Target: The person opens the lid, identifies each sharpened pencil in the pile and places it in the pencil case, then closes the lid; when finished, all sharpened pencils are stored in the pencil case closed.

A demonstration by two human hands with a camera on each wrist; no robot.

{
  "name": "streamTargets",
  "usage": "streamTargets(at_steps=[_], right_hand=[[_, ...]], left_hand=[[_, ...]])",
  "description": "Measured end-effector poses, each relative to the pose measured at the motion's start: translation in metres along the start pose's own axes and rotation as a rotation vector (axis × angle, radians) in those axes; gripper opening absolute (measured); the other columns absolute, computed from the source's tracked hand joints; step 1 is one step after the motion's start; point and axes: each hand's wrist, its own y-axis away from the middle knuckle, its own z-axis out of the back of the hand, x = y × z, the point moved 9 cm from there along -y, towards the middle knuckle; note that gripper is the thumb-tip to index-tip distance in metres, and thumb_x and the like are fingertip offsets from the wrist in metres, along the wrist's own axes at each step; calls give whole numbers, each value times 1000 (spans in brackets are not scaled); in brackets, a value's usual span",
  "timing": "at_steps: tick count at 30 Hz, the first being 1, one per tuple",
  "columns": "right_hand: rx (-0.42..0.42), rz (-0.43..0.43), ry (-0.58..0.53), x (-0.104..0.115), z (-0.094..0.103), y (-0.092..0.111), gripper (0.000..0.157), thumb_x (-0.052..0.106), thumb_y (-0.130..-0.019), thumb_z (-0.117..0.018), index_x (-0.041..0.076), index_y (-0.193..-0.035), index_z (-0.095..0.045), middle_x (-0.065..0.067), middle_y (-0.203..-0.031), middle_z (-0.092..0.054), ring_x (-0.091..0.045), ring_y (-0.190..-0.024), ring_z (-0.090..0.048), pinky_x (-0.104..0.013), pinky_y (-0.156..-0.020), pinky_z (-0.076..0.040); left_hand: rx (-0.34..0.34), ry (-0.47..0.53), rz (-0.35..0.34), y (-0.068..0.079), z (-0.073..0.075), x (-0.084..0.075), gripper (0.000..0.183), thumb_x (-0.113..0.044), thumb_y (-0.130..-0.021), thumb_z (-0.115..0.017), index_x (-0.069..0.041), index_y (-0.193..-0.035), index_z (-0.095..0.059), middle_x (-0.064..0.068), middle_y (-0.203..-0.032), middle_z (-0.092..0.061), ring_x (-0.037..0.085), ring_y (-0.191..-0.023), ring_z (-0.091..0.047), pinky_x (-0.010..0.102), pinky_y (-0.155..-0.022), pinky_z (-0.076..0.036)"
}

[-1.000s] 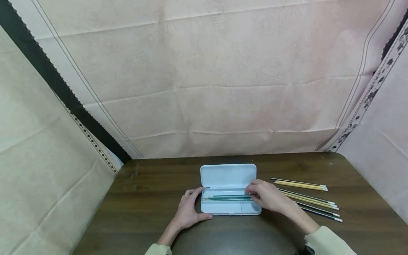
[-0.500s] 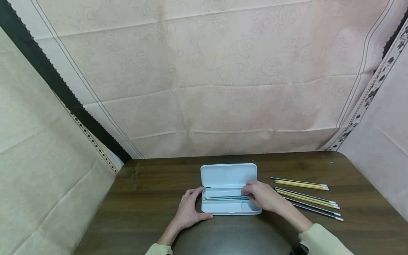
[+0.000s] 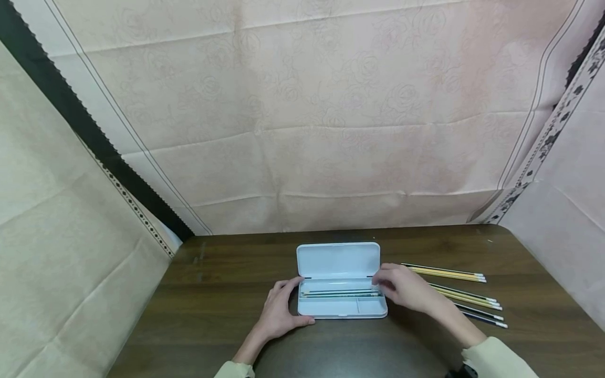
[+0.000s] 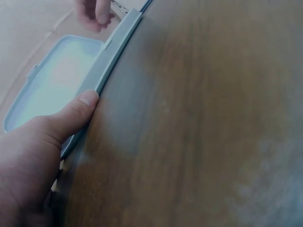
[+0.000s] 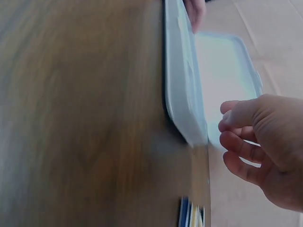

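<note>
A pale blue pencil case (image 3: 338,307) lies on the table with its lid (image 3: 338,261) tilted up behind. Several green pencils (image 3: 337,294) lie lengthwise in its back compartment. My left hand (image 3: 280,310) grips the left end of the case, thumb along the front edge and fingers at the back corner; the left wrist view shows the thumb pressed to the front wall. My right hand (image 3: 404,286) is over the case's right end, near the pencils' ends. In the right wrist view its fingers (image 5: 241,149) are loosely curled, with nothing held between them.
Several yellow and black pencils (image 3: 446,273) lie to the right of the case. Below them are more yellow pencils (image 3: 468,298) and dark pencils (image 3: 482,317), partly behind the right forearm. The brown table (image 3: 227,273) ends at a pale cloth backdrop (image 3: 331,131).
My right hand first slid slightly left along the green pencils, then drew back to the right, uncovering more of them. The left hand and the case have stayed put.
</note>
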Motion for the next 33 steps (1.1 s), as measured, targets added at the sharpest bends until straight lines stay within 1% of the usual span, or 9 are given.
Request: streamTargets(at_steps=[3,6,10,12,13,16,20,27,33], right_hand=[[-47,-15,-11,-14,14,15,19,-7,-84,-74,7,-96,-75,2,-88,-66,-4,-75,-57,-29,-65,-52],[-122,-9,4,-30,31,35,22,-10,-80,-75,7,-94,-74,1,-86,-66,-2,-73,-54,-28,-61,-50],[-256,19,63,-54,55,65,29,-15,-71,-78,7,-91,-72,1,-83,-66,-1,-71,-54,-21,-58,-46],[-312,20,100,-67,66,80,33,-17,-67,-78,7,-89,-72,2,-82,-65,-1,-71,-55,-18,-59,-45],[-327,9,117,-73,70,87,34,-17,-66,-79,7,-89,-72,2,-81,-65,-1,-71,-55,-16,-59,-44],[-340,-50,157,-88,80,105,34,-17,-65,-79,6,-88,-72,3,-81,-64,-1,-71,-55,-14,-60,-43],[-336,-101,226,-102,87,121,33,-14,-64,-81,7,-88,-72,2,-83,-64,-5,-72,-57,-19,-61,-45],[-360,-88,339,-112,92,133,38,-11,-58,-84,10,-88,-73,3,-85,-64,-19,-75,-61,-27,-67,-44],[-372,-94,367,-117,89,137,39,-10,-56,-84,11,-87,-72,1,-86,-63,-27,-79,-59,-36,-70,-42]], left_hand=[[2,1,3,1,0,0,94,-55,-69,-88,-21,-147,-48,10,-137,-50,33,-124,-44,59,-93,-37],[3,1,8,2,-1,2,94,-56,-69,-88,-21,-147,-48,9,-137,-50,32,-124,-44,59,-92,-37],[2,-1,9,2,-2,2,95,-57,-68,-88,-21,-147,-48,9,-137,-50,32,-124,-44,59,-92,-37],[3,-2,9,1,-2,2,95,-57,-68,-88,-21,-147,-48,9,-137,-50,32,-123,-44,59,-93,-37],[3,-1,9,1,-2,2,95,-57,-68,-88,-21,-147,-48,9,-137,-50,32,-123,-44,59,-92,-37],[2,2,7,1,-1,1,95,-56,-68,-88,-20,-146,-49,9,-136,-50,32,-123,-44,58,-92,-37],[2,-1,9,-1,-1,2,95,-57,-69,-87,-21,-147,-48,9,-137,-50,31,-123,-43,58,-92,-37],[3,2,11,-1,-1,2,95,-58,-69,-87,-21,-147,-48,10,-136,-50,32,-123,-44,59,-92,-38],[7,-1,5,0,-1,2,94,-58,-70,-86,-21,-147,-48,9,-137,-50,32,-123,-43,59,-92,-38]])
